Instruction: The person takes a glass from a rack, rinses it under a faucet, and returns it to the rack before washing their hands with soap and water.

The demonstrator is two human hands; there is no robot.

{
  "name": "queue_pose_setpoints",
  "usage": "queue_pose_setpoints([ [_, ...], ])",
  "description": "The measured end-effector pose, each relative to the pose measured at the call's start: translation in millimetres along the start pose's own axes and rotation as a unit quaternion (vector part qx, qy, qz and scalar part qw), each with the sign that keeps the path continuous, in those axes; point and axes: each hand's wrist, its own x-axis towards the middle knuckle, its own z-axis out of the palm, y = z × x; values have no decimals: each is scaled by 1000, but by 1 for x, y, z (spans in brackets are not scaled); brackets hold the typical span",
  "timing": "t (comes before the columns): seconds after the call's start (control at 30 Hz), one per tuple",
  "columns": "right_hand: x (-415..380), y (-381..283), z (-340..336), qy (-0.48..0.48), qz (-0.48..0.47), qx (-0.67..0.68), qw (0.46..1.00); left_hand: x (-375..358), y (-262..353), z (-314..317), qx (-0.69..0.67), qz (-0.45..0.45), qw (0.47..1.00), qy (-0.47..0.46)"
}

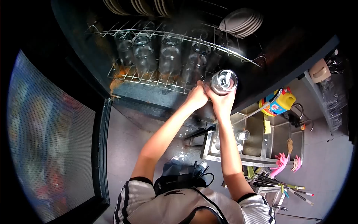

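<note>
A clear drinking glass is in my right hand, with the thumb and fingers wrapped round its lower part. Its round end faces up toward me. Close beside it, my left hand is closed at the front edge of the lower wire rack. Whatever its fingers hold, if anything, is hidden. Just behind that hand stands a tall clear glass on the rack. More tall glasses line the same rack to the left, inside a dark cabinet.
White plates lean on the upper rack. The cabinet's mesh-patterned door hangs open at left. At right are a steel sink, a yellow and blue jug, pink gloves and a shelf with a mug.
</note>
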Motion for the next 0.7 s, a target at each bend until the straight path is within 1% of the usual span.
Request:
queue_pose_setpoints([
  [0.03, 4, 0, -2, -16, 9, -32, 999, -2, 10, -4, 21, -14, 1000, 1],
  [0.13, 13, 7, 0, -1, 50, -23, 998, -16, 39, -16, 84, -18, 996, 17],
  [0.17, 18, 8, -1, -2, 45, -22, 999, -17, 45, -17, 99, -21, 995, 19],
  [0.2, 23, 14, 0, 6, 53, -5, 999, -18, 46, -17, 115, -24, 993, 22],
  [0.27, 35, 32, 2, 12, 54, 25, 998, -18, 43, -16, 126, -2, 992, 27],
  [0.3, 39, 27, 3, 0, 64, 64, 996, -20, 43, -17, 133, 1, 991, 26],
  [0.4, 46, 21, 8, 4, 66, 65, 996, -26, 49, -21, 143, -13, 990, 6],
  [0.47, 54, 33, 11, 14, 63, 38, 997, -30, 51, -22, 151, -27, 988, -1],
  [0.5, 57, 34, 13, 16, 66, 34, 997, -31, 48, -21, 131, 6, 991, 38],
  [0.63, 57, 31, 16, 11, 79, 36, 996, -39, 46, -25, 93, 1, 995, 26],
  [0.7, 56, 35, 16, 12, 75, 24, 997, -44, 44, -34, 39, 18, 998, 51],
])
